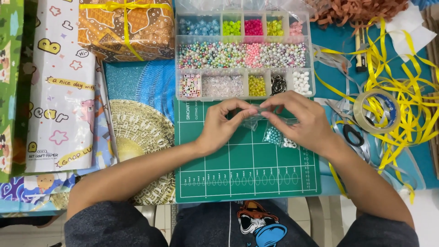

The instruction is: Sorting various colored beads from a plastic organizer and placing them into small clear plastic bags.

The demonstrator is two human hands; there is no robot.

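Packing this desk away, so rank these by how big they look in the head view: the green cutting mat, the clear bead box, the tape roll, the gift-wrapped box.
1. Green gridded cutting mat.
2. Clear plastic compartment bead box, close behind it.
3. Brown patterned gift-wrapped box with yellow ribbon, cut off by the frame's top edge, so unsure.
4. Round roll of clear tape, plainly smallest.

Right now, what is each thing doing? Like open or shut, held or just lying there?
Left hand: pinching a small clear bag.
Right hand: pinching the same bag.
Small clear bag: held above the mat between both hands.
Bead box: open, compartments filled with beads.
Cutting mat: lying flat.
Bead packets: lying on the mat.
Tape roll: lying flat among ribbon.
Gift box: wrapped, tied with yellow ribbon.
Scissors: lying on the table; blades hidden.
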